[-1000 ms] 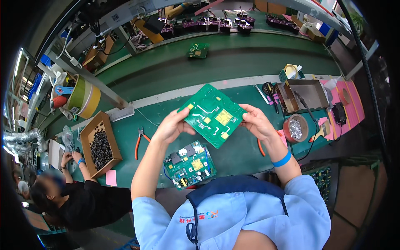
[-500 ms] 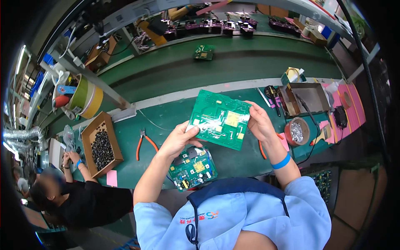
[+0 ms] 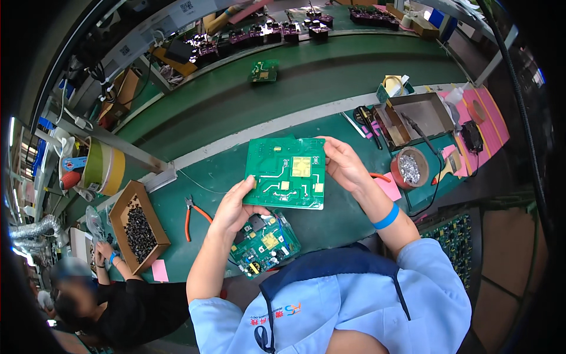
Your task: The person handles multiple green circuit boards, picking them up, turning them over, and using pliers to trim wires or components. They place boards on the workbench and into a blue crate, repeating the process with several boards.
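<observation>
Between my hands is a green circuit board (image 3: 271, 177), raised above the bench with its pale pads and solder traces facing me. My left hand (image 3: 234, 206) grips its lower left edge, thumb on top. At the upper right corner, my right hand (image 3: 346, 165) pinches the board; the fingers behind it are partly hidden. Below, near the bench's front edge, lies a second circuit board (image 3: 268, 245) populated with components. Orange-handled cutters (image 3: 197, 213) rest left of my left hand. Another orange handle (image 3: 380, 176) shows partly behind my right wrist.
A cardboard box of small black parts (image 3: 140, 230) stands left, near a co-worker in black (image 3: 147, 310). At right are a bowl of silvery scraps (image 3: 408, 168), a soldering iron (image 3: 415, 125), a tray (image 3: 427, 115) and a brush (image 3: 449, 166). Another board (image 3: 263, 71) lies on the far green belt.
The held board has turned to sit squarer and moved slightly left and down in view, both hands still on it. My view has shifted; the far board appears further left.
</observation>
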A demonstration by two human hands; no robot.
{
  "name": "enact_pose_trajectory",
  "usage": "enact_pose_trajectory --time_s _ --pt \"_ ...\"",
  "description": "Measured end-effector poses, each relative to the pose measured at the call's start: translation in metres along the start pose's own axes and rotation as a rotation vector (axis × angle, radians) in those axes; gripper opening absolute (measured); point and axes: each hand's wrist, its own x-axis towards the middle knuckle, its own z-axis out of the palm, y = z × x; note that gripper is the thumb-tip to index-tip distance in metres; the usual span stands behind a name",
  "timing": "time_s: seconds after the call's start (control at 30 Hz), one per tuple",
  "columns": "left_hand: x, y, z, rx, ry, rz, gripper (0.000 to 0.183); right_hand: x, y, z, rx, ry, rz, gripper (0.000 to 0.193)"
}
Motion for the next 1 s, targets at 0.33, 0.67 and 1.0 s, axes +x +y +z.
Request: enact_pose_trajectory --time_s 0.33,0.67,1.0 --pt "-0.004 0.001 0.012 0.139 -0.026 -0.048 0.027 0.007 0.004 -0.001 0.016 0.003 0.094 0.032" --pt "-0.001 -0.004 0.0 0.157 0.018 -0.002 0.028 0.008 0.004 0.003 0.138 -0.096 0.122 0.035" --pt "0.0 -0.006 -0.01 0.124 0.05 -0.019 0.027 0.014 0.013 0.004 0.108 -0.144 0.172 0.035"
